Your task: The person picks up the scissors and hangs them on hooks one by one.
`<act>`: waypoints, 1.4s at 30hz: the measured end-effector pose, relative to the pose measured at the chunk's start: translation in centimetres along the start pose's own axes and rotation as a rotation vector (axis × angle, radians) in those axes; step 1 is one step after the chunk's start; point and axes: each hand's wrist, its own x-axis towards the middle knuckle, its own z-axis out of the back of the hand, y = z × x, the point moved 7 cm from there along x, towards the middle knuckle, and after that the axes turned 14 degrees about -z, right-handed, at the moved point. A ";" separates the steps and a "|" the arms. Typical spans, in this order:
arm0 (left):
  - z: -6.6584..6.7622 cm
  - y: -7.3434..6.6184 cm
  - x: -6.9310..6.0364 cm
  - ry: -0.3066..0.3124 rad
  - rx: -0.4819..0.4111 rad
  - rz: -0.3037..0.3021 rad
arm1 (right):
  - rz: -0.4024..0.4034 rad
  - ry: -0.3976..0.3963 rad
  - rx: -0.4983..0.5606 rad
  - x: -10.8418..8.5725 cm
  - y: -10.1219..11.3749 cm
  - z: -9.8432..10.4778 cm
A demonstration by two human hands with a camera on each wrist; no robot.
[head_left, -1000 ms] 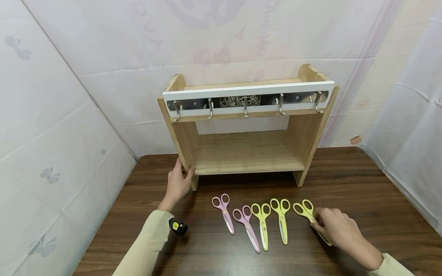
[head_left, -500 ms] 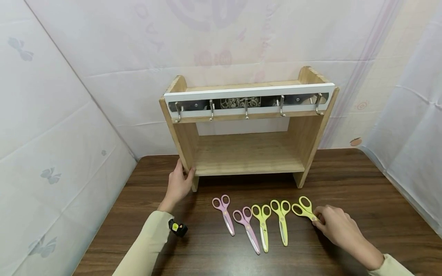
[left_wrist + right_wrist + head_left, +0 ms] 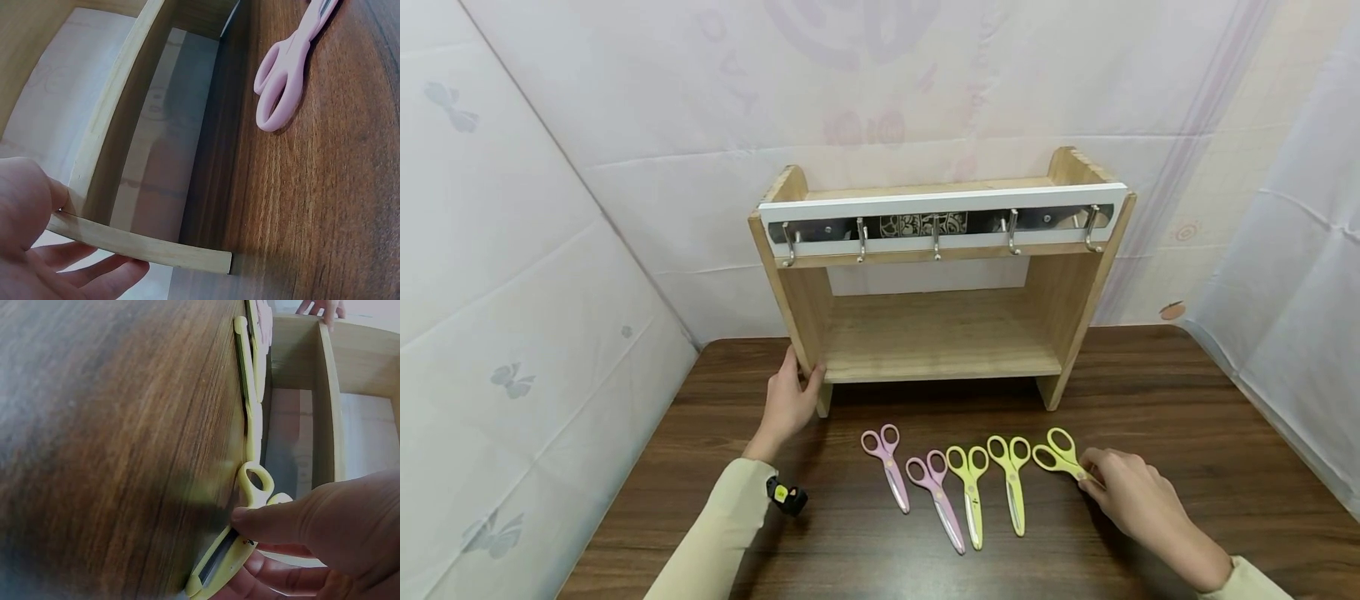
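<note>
My left hand (image 3: 786,404) grips the lower left side panel of a wooden shelf rack (image 3: 940,333), thumb on the inner side and fingers outside, as the left wrist view shows. At the right, my right hand (image 3: 1138,496) pinches a pair of yellow scissors (image 3: 1072,470) by the blade part, between thumb and fingers. Its handle loops point toward the rack; the head view hides the blade behind the hand. In the right wrist view the blade tip of these scissors (image 3: 215,565) sticks out below the thumb, tilted.
Two more yellow scissors (image 3: 1013,479) and two pink scissors (image 3: 889,467) lie in a row on the dark wood table (image 3: 842,550), handles toward the rack. A white rail with several metal hooks (image 3: 936,237) runs across the rack's upper front. Patterned cloth walls surround the table.
In my right hand the yellow scissors have turned slightly, their loops shifting left and their blade tip passing out of the head view's sight. My left hand has stayed on the rack.
</note>
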 end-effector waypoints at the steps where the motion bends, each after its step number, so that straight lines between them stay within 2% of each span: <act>1: 0.0 0.0 0.0 0.000 -0.001 -0.001 | 0.001 0.003 0.003 0.0 0.0 0.1; 7: 0.1 -0.1 0.0 -0.003 0.007 -0.013 | 0.043 -0.016 0.001 0.4 0.3 1.5; 17: 0.1 0.1 -0.2 -0.015 0.005 -0.037 | 0.173 -0.163 0.030 2.6 1.7 8.1; 19: 0.0 0.1 -0.2 -0.014 0.008 -0.039 | 0.220 -0.204 0.058 3.1 2.2 9.6; 25: 0.1 -0.1 -0.2 -0.015 0.027 -0.043 | 0.374 -0.428 0.156 3.9 3.8 14.4; 27: 0.2 -0.1 -0.2 -0.016 0.031 -0.042 | 0.383 -0.479 0.195 4.2 4.1 15.8; 33: 0.0 0.0 -0.1 -0.010 0.029 -0.045 | 0.379 -0.559 0.300 5.2 4.8 18.6; 42: 0.1 0.2 -0.2 -0.010 0.020 -0.041 | 0.360 -0.579 0.361 6.7 6.0 19.8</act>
